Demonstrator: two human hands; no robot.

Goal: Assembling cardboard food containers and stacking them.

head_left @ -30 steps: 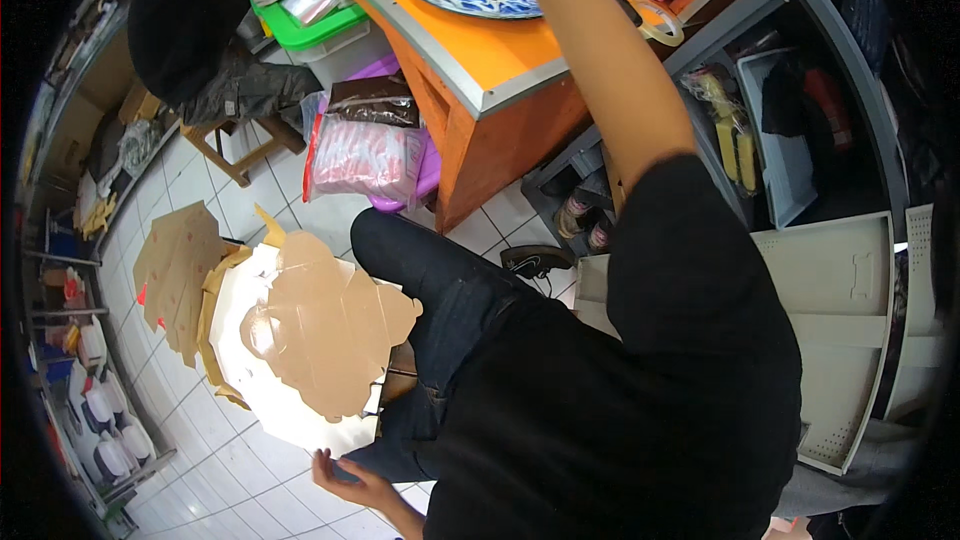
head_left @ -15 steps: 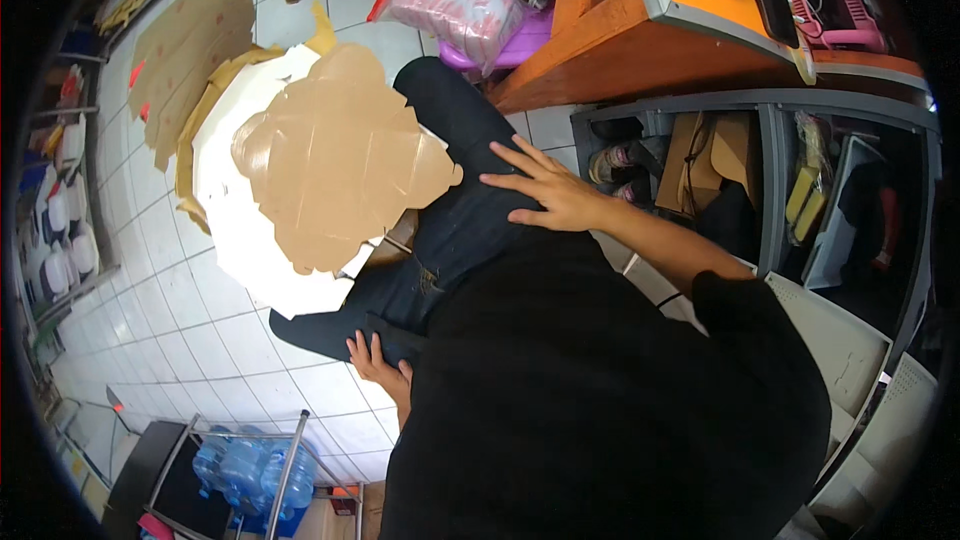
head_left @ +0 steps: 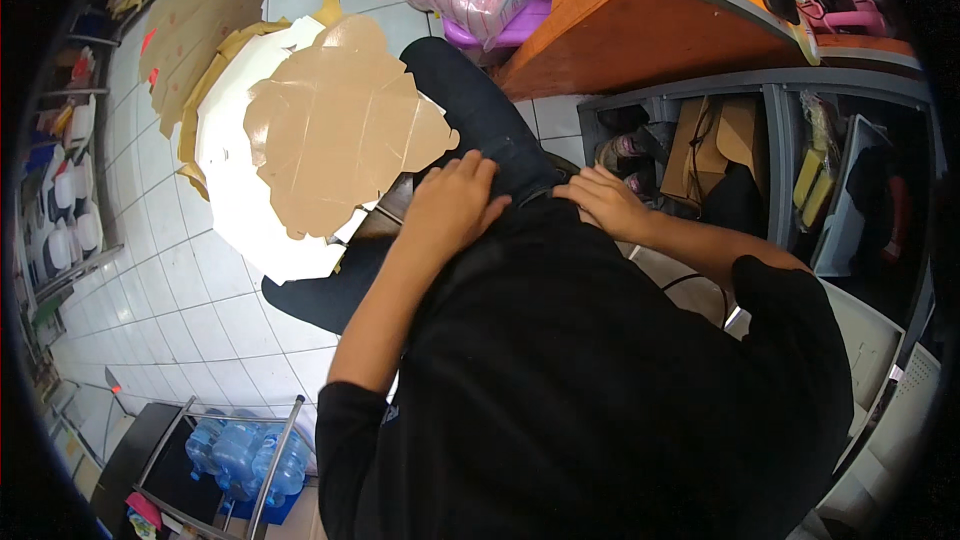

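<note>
My left hand (head_left: 452, 204) lies over my lap on the dark trousers (head_left: 483, 105), its thumb apart from the other fingers and nothing seen in it. At my right hip, my right hand (head_left: 607, 204) has its fingers bent down against the trousers by the shirt hem; whether it pinches cloth or something else is hidden. Ahead of my knees lies a brown cardboard sheet with a scalloped outline (head_left: 340, 130), on top of a larger white board (head_left: 225, 195). Neither hand touches the cardboard.
Torn brown cardboard (head_left: 205, 30) lies at the far left of the white board. To my right stands a grey shelf (head_left: 775, 140) with shoes and boxes, beside an orange wooden table (head_left: 600, 25). Blue water bottles (head_left: 240, 455) sit by a metal-framed chair at lower left.
My left hand has moved from beside my left thigh up and across to my lap. My right hand has drawn back from the right thigh to the hip, its spread fingers now bent.
</note>
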